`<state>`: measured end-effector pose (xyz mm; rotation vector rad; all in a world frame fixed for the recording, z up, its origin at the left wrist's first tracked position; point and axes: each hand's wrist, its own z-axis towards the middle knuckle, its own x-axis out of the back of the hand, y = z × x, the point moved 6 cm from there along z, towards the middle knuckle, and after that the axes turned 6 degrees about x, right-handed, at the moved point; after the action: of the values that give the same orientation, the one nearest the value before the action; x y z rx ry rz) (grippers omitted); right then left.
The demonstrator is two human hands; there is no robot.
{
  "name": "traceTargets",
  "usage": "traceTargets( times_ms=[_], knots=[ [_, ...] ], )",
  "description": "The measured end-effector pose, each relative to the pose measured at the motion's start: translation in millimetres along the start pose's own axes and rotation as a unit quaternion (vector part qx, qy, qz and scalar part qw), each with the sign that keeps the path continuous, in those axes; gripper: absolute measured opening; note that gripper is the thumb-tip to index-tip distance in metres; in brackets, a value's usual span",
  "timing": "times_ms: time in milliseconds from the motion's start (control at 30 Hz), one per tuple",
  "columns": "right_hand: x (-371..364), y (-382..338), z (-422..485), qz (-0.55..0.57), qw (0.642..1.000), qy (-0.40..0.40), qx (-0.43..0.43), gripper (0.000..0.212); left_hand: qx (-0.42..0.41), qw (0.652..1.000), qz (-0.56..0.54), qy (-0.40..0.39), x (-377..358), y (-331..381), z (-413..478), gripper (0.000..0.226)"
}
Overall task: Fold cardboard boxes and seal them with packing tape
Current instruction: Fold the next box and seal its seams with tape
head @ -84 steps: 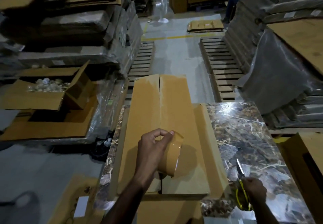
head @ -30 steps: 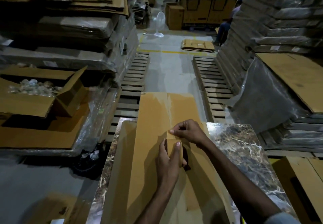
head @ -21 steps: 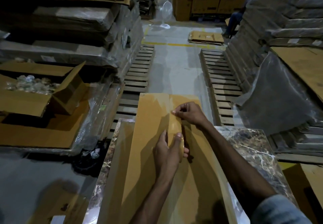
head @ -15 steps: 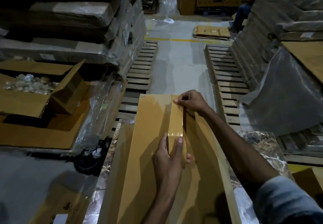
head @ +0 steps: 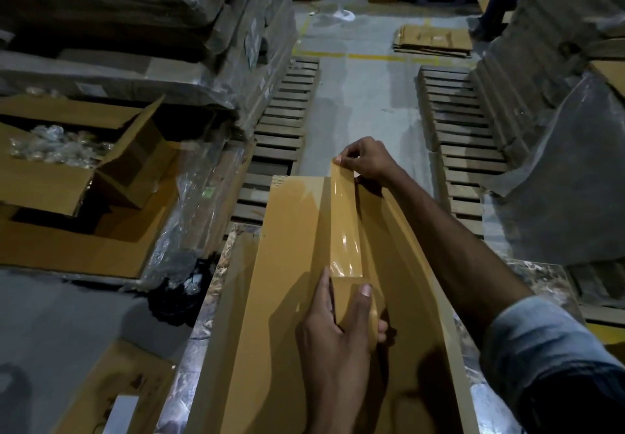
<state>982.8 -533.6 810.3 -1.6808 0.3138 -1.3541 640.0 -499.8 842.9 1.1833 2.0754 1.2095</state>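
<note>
Two hands stretch tape (head: 345, 227) over box (head: 291, 264) seam: right hand (head: 367, 163) fingers pinch free end past box far edge; left hand (head: 334, 342) fingers wrap roll (head: 343, 295) mid-box; strip taut, probably for straight seal.

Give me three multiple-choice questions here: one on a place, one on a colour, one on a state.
1. Where does the right hand pinch the tape strip? A) the box's far edge B) its near edge C) the floor
2. The strip's colour? A) blue B) brown C) white
3. The left hand is: A) open and empty B) holding scissors C) gripping the tape roll
Answers: A, it holds the strip's end there; B, glossy brown; C, fingers curl round the roll.
</note>
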Motion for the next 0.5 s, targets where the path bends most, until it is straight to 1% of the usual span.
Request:
traceTargets(
  times_ms=[200, 500],
  knots=[
    [-5, 5, 9, -0.011, 1.000, -0.026, -0.005, 0.019, 0.006, 1.000, 0.010, -0.003, -2, -2, -1, 0.073],
    [-11, 11, 11, -0.005, 0.998, -0.048, -0.038, 0.018, 0.024, 1.000, 0.020, -0.001, -2, -1, 1, 0.076]
  ],
)
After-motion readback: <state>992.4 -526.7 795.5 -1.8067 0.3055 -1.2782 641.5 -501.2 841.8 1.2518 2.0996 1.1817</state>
